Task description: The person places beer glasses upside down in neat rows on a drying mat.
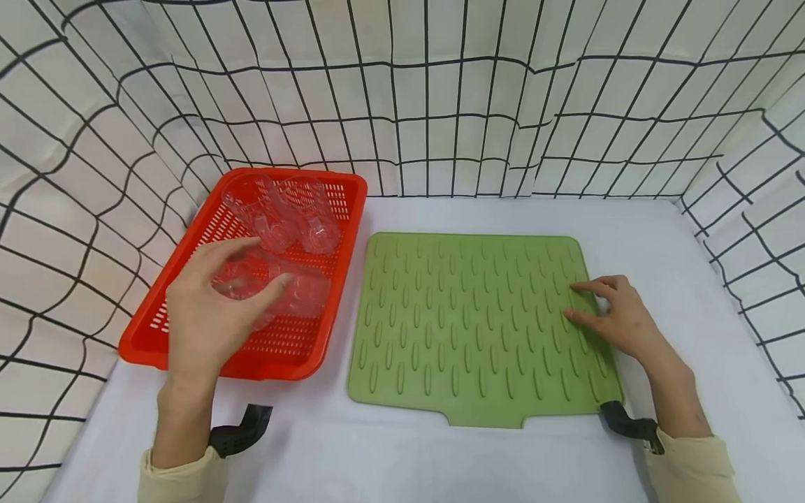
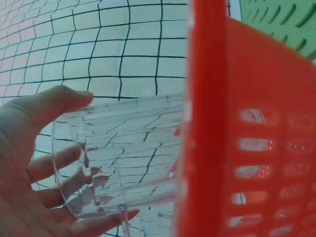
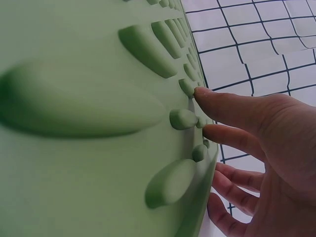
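Note:
Several clear plastic cups or mugs lie in a red perforated basket (image 1: pixel 342 279); overlapping transparency hides their exact shapes. My left hand (image 1: pixel 210 300) is over the basket's left side, thumb and fingers spread in a wide curve about the end of a clear cup (image 2: pixel 133 153). In the left wrist view the thumb is at the cup's upper edge and the fingers lie behind it; firm contact is unclear. My right hand (image 1: pixel 622 318) hovers at or touches the right edge of a green ridged mat (image 1: pixel 465 391), thumb and forefinger apart, holding nothing.
More clear cups (image 1: pixel 295 216) lie at the basket's far end. A black wire grid (image 1: pixel 428 119) encloses the white table (image 1: pixel 352 447) at the back and both sides. Black wrist devices (image 1: pixel 242 433) sit on both forearms.

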A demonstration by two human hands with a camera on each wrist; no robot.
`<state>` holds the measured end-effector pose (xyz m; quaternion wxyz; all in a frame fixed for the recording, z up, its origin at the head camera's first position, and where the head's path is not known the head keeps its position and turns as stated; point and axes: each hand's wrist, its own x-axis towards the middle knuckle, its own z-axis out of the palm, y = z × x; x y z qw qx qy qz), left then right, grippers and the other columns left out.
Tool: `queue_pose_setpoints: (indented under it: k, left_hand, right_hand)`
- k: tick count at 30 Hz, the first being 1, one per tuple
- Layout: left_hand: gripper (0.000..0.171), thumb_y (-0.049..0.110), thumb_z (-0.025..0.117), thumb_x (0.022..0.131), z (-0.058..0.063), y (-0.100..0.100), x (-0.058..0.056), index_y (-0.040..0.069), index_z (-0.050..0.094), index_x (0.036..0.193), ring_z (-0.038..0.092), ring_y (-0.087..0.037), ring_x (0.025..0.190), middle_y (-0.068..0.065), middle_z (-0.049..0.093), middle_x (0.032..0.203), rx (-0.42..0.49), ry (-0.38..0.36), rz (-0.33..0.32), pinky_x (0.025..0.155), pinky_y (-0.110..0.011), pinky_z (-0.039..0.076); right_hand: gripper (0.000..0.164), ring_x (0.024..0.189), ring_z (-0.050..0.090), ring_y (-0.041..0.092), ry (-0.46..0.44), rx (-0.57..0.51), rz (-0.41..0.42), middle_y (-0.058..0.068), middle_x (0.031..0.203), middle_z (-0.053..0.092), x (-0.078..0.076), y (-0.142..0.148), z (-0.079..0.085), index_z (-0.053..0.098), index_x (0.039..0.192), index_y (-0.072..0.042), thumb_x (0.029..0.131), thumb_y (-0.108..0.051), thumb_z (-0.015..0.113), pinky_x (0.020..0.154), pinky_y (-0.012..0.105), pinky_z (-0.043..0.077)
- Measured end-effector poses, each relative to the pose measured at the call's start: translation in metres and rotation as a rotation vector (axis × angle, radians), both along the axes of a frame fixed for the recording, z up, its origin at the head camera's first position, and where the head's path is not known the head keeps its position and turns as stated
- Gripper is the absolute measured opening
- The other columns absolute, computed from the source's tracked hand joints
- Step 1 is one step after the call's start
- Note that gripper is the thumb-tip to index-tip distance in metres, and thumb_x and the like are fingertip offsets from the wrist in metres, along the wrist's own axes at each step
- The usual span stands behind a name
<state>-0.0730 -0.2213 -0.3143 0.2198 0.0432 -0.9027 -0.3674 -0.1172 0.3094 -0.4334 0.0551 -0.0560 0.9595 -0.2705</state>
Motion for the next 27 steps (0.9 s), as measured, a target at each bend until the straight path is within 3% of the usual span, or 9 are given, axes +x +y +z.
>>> queue_pose_setpoints:
  k: [6,10,20,27]
  left_hand:
    - [0.054,0.024,0.089,0.082,0.006,0.001,-0.002,0.028,0.072,0.133,0.058,-0.003,0.115,0.000,0.070,0.129,0.040,0.114,0.015,0.084,0.000,0.047]
    - [0.054,0.018,0.088,0.082,0.010,0.001,-0.004,0.027,0.072,0.132,0.061,-0.006,0.116,0.001,0.069,0.128,0.092,0.160,-0.007,0.085,-0.003,0.050]
    - [0.052,0.014,0.086,0.083,0.014,0.006,-0.013,0.021,0.072,0.132,0.062,-0.011,0.119,0.003,0.067,0.131,0.219,0.205,-0.029,0.086,-0.007,0.054]
    - [0.049,0.016,0.086,0.083,0.014,0.010,-0.018,0.021,0.073,0.131,0.062,-0.012,0.120,0.008,0.068,0.127,0.252,0.226,-0.022,0.085,-0.008,0.055]
  right_hand:
    - [0.058,0.117,0.049,0.054,-0.005,0.001,0.000,0.040,0.146,0.037,0.001,-0.001,0.001,0.060,0.141,-0.001,0.095,-0.032,0.077,0.087,0.067,0.050]
    - [0.057,0.116,0.050,0.053,0.001,0.004,-0.002,0.039,0.145,0.038,0.001,-0.001,0.000,0.060,0.141,-0.002,0.096,-0.033,0.076,0.087,0.067,0.050]
    - [0.058,0.116,0.050,0.054,0.005,0.003,0.003,0.039,0.146,0.037,-0.001,0.001,0.000,0.059,0.141,-0.002,0.096,-0.034,0.076,0.087,0.068,0.050]
    - [0.058,0.117,0.049,0.053,0.010,-0.004,-0.001,0.039,0.146,0.037,0.001,0.001,-0.001,0.060,0.141,-0.001,0.096,-0.034,0.076,0.087,0.067,0.050]
